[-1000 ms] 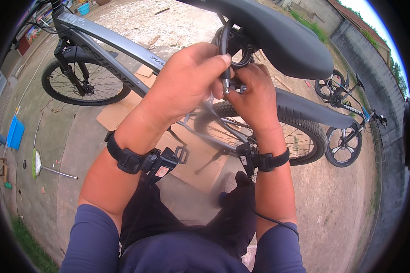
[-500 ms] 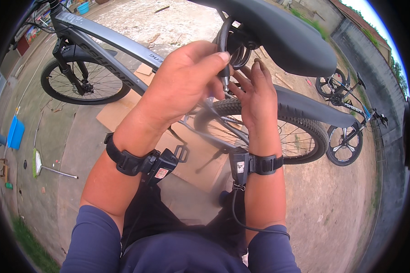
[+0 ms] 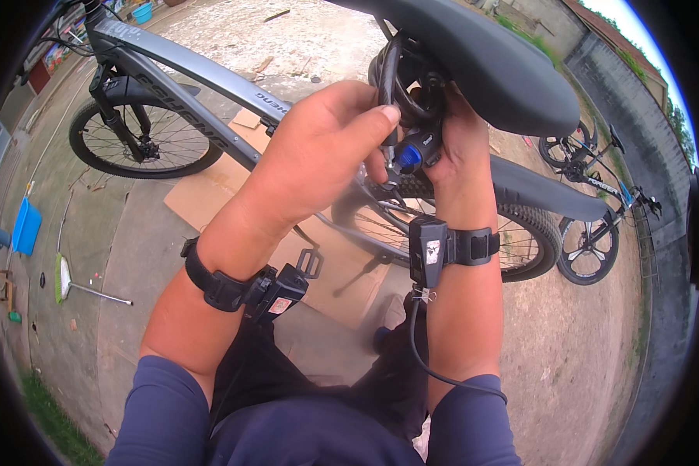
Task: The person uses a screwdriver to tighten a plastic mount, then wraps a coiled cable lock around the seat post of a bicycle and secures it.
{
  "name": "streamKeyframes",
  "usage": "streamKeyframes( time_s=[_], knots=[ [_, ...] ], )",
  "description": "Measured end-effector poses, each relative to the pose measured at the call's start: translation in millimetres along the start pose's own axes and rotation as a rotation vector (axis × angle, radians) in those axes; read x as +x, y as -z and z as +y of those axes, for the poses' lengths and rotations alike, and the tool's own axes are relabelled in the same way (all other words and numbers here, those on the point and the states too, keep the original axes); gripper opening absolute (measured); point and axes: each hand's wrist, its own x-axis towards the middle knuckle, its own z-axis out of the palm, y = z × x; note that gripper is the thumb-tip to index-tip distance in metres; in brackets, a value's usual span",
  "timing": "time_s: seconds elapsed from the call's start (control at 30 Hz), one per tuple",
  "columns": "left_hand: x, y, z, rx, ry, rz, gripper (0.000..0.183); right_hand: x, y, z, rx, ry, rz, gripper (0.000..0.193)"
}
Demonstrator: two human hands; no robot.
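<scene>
Under the black saddle (image 3: pixel 493 74) of a grey bicycle (image 3: pixel 171 58) hangs a black coiled cable lock (image 3: pixel 391 74). My left hand (image 3: pixel 326 140) pinches the cable's end between thumb and fingers, its metal tip pointing down. Against my right hand (image 3: pixel 464 147) lies the lock's black head with a blue end (image 3: pixel 410 158), close beside the cable tip. Fingers of the right hand are partly hidden behind the lock head and the saddle. Whether the tip touches the lock head I cannot tell. Below both hands is the rear tyre (image 3: pixel 547 248), under a black mudguard (image 3: pixel 547 189).
Flattened cardboard (image 3: pixel 334 287) lies beneath the bicycle. A second bicycle (image 3: pixel 590 186) stands at the right near a grey wall (image 3: pixel 637 101). To the left are a blue dustpan-like container (image 3: pixel 27 227) and a broom (image 3: pixel 64 281) on the concrete.
My right hand has moved right and slightly up, and the lock head with its blue end now shows in it. My left hand keeps its pinch on the cable end, shifted slightly right.
</scene>
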Motion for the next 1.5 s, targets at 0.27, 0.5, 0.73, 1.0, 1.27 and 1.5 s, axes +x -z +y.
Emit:
streamKeyframes(
  time_s=[0.27,0.5,0.73,1.0,1.27,1.5],
  knots=[
    [-10.9,-1.8,-1.0,0.199,-0.025,0.032,0.023,-1.4,-0.9,-12.5,-0.034,0.02,-0.018,0.034],
    [-11.1,-0.8,2.9,0.179,-0.01,0.032,0.027,-51.9,6.7,18.4,0.202,-0.115,-0.02,0.037],
    [-26.3,-9.8,0.1,0.243,0.007,-0.036,0.019,-33.8,-8.5,15.0,0.028,0.1,0.077,0.03],
    [-58.2,-4.5,-17.9,0.529,-0.127,-0.035,0.019,1.7,18.5,-10.2,-0.168,0.049,0.0,0.03],
    [-49.6,9.8,-16.1,0.619,-0.219,-0.005,0.017,-51.0,13.2,18.1,-0.119,-0.032,0.098,0.044],
    [-44.2,9.8,-19.8,0.655,-0.265,0.02,0.018,-54.6,-6.5,23.6,0.003,-0.044,0.024,0.048]
  ],
)
